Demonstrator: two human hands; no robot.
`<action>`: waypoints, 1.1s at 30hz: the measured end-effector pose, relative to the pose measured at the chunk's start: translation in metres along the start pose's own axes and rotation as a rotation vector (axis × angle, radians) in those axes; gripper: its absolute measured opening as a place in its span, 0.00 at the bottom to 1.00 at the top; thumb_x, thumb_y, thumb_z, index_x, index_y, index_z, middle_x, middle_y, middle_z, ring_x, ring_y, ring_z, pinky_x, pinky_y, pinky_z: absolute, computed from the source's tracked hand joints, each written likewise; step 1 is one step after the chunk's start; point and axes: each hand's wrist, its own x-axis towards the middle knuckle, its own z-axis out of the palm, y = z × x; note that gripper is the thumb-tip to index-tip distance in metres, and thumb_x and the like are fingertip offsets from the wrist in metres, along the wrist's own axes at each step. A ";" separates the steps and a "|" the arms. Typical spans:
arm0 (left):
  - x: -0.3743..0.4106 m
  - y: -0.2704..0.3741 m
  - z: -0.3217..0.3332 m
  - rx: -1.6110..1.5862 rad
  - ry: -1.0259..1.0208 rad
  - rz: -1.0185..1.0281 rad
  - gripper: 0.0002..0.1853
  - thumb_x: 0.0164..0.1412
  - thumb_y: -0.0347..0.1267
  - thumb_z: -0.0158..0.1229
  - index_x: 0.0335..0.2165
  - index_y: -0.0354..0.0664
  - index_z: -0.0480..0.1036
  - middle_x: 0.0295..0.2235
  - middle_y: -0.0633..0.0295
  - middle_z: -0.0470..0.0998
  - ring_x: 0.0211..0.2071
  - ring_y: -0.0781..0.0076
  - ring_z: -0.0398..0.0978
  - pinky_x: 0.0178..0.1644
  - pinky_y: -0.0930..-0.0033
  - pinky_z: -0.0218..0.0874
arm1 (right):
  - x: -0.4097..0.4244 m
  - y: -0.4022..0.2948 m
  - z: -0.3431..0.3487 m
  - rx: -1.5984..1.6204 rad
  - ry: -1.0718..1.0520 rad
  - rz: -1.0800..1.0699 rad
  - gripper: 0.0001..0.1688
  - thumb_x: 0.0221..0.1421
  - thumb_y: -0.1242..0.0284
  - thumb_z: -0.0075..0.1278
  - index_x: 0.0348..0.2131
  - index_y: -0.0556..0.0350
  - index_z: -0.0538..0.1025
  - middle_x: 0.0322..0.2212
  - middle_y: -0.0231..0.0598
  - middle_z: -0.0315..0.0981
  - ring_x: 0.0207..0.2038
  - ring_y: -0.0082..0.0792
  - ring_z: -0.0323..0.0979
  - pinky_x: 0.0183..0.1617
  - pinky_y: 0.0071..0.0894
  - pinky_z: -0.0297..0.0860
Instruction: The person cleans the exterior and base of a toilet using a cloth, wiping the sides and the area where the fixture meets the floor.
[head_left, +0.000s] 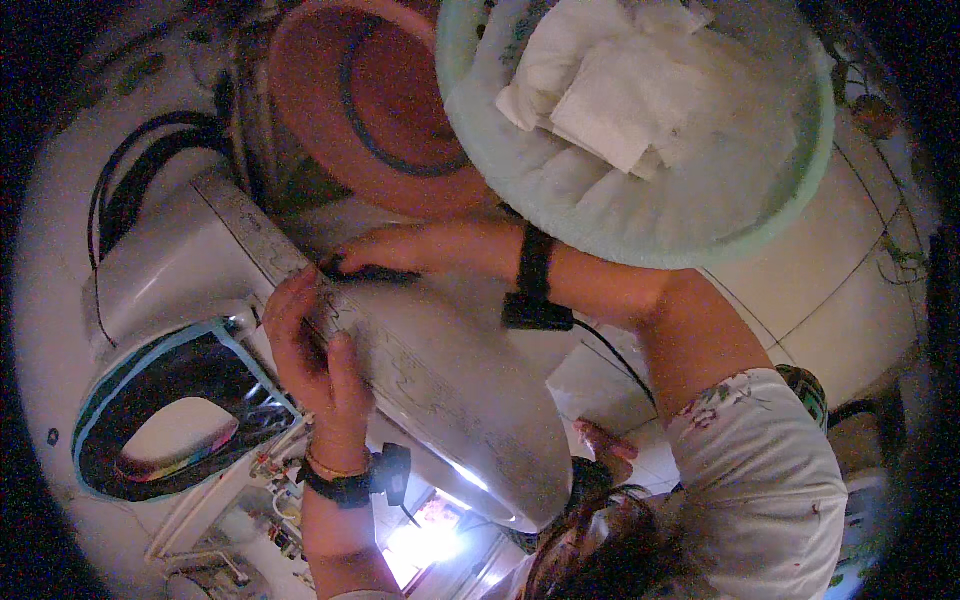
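Observation:
A large pale machine housing (457, 352), possibly the head of a sewing machine, slants across the middle and bears faint line drawings. My left hand (322, 345) is wrapped over its long edge, thumb on one side and fingers on the other. Just beyond that edge lies my right hand (382, 251), its fingertips beside a dark strip (386, 276) on the far side. Blur and shadow hide whether it grips anything. At the housing's left is a glossy dark panel (247, 375) with a teal border and a pale oval (180, 435) on or in it.
A pale green basin (821, 150) lined with film holds folded white cloth (622, 97). Behind stands a reddish tub (315, 97). A bright lamp (427, 544) shines below the housing. Black cables (112, 165) loop at left. A foot or hand (607, 442) shows above the tiles.

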 end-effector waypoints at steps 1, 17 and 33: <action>0.000 -0.002 0.001 -0.007 0.031 0.018 0.22 0.52 0.38 0.48 0.43 0.33 0.64 0.44 0.49 0.66 0.47 0.57 0.62 0.53 0.60 0.51 | 0.006 -0.009 0.001 -0.037 -0.045 -0.078 0.25 0.55 0.63 0.35 0.51 0.52 0.63 0.53 0.37 0.57 0.53 0.29 0.55 0.57 0.30 0.51; 0.005 0.010 0.003 -0.005 0.025 -0.042 0.29 0.56 0.44 0.46 0.47 0.31 0.60 0.48 0.51 0.63 0.49 0.60 0.60 0.55 0.63 0.48 | -0.044 -0.091 0.042 -0.638 0.280 -0.026 0.26 0.44 0.75 0.44 0.47 0.47 0.68 0.51 0.40 0.56 0.56 0.43 0.52 0.59 0.39 0.53; 0.004 -0.011 0.007 -0.008 0.094 -0.089 0.42 0.54 0.59 0.39 0.49 0.30 0.57 0.50 0.49 0.60 0.53 0.58 0.57 0.57 0.61 0.44 | -0.041 -0.099 0.044 -0.860 0.094 -0.209 0.26 0.47 0.74 0.46 0.49 0.50 0.65 0.52 0.44 0.53 0.55 0.47 0.53 0.55 0.42 0.58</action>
